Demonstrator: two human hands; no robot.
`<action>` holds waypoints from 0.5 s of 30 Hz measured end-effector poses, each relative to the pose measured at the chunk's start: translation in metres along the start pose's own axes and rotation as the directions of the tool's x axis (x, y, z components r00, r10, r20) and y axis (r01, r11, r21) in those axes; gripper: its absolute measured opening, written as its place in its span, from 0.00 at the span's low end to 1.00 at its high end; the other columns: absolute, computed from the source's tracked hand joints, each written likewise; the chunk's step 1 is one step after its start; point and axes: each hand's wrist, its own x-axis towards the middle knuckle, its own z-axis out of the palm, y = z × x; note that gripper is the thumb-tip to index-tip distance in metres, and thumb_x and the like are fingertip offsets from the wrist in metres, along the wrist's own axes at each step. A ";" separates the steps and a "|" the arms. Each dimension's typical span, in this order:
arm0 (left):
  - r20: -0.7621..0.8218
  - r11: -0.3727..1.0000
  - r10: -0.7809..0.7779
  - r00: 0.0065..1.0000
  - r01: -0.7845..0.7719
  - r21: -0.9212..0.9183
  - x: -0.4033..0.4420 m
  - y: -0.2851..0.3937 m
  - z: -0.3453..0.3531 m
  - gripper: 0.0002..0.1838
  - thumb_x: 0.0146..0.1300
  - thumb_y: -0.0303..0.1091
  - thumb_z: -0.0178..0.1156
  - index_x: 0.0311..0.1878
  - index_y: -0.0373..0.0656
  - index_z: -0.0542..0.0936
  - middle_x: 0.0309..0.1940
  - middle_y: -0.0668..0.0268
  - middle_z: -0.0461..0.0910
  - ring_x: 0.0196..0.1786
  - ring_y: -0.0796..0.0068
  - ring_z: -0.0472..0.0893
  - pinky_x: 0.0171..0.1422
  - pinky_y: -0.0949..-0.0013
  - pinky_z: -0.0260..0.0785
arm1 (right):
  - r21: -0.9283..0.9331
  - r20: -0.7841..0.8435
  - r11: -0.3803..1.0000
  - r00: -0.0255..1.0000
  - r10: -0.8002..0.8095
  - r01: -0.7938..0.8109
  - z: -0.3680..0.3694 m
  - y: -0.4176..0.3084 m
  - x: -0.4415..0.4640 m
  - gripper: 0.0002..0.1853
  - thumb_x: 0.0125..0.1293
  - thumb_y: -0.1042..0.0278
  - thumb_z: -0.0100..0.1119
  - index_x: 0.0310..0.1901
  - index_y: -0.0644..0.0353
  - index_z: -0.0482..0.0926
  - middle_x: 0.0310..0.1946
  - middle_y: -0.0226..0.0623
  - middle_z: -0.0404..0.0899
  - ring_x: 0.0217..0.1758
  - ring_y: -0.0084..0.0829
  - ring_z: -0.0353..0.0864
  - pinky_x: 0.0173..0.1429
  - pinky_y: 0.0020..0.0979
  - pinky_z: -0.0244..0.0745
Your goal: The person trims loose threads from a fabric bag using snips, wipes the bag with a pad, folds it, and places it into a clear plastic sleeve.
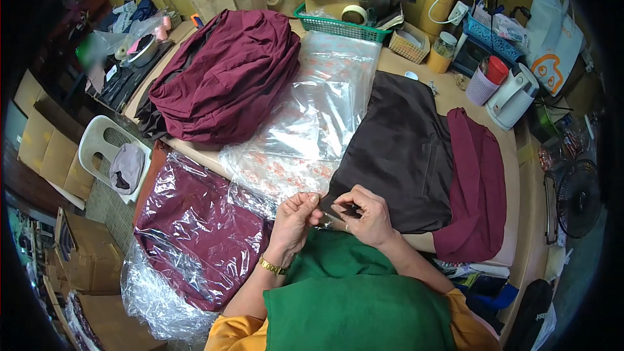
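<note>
Cluttered garment workroom: maroon cloth [224, 81], clear plastic bags [312, 117], cardboard boxes [94, 253].

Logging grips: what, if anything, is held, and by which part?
Left hand and right hand seem to pinch something thin; what, and by which part, can't be told.

Two hands at the edge of a black cloth

At the near left corner of the black cloth [400, 146], the left hand [298, 220] pinches its fingertips and the right hand [368, 218] curls its own; anything between them is too small to tell. Right of the cloth lies maroon fabric [480, 185]; left, clear plastic sheets [312, 123]; farther left, a maroon bundle [227, 84].
</note>
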 end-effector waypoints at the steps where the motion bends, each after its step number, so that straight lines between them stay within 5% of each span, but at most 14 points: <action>1: 0.041 0.998 -0.027 0.999 0.029 -0.054 -0.001 0.002 -0.002 0.09 0.72 0.32 0.59 0.44 0.35 0.80 0.34 0.66 0.84 0.33 0.81 0.84 0.38 0.82 0.78 | -0.019 0.025 1.000 1.000 -0.004 0.005 0.000 0.006 -0.001 0.12 0.56 0.73 0.71 0.40 0.63 0.81 0.34 0.39 0.80 0.33 0.35 0.83 0.36 0.35 0.77; 7: 0.023 0.958 -0.119 0.993 0.121 -0.262 -0.010 0.012 0.014 0.14 0.75 0.33 0.54 0.47 0.27 0.76 0.51 0.52 0.80 0.53 0.64 0.84 0.58 0.70 0.82 | -0.093 -0.130 0.994 0.990 0.049 -0.061 -0.006 -0.016 0.004 0.15 0.60 0.65 0.69 0.47 0.60 0.79 0.41 0.40 0.76 0.38 0.39 0.82 0.39 0.38 0.76; 10: 0.012 0.942 -0.123 0.992 0.120 -0.313 -0.011 0.016 0.018 0.14 0.76 0.34 0.52 0.48 0.28 0.76 0.53 0.51 0.80 0.53 0.65 0.84 0.59 0.69 0.82 | -0.325 -0.085 0.943 0.991 -0.101 0.068 -0.018 -0.027 0.006 0.15 0.57 0.67 0.70 0.46 0.58 0.80 0.41 0.38 0.74 0.35 0.39 0.80 0.38 0.37 0.75; 15: 0.032 0.958 -0.082 0.996 0.088 -0.272 -0.012 0.018 0.023 0.13 0.76 0.34 0.52 0.43 0.31 0.74 0.55 0.50 0.79 0.52 0.67 0.84 0.58 0.70 0.82 | -0.455 -0.026 0.865 0.968 -0.251 0.213 -0.021 -0.041 0.006 0.17 0.52 0.69 0.72 0.44 0.56 0.80 0.37 0.34 0.74 0.31 0.35 0.77 0.36 0.35 0.71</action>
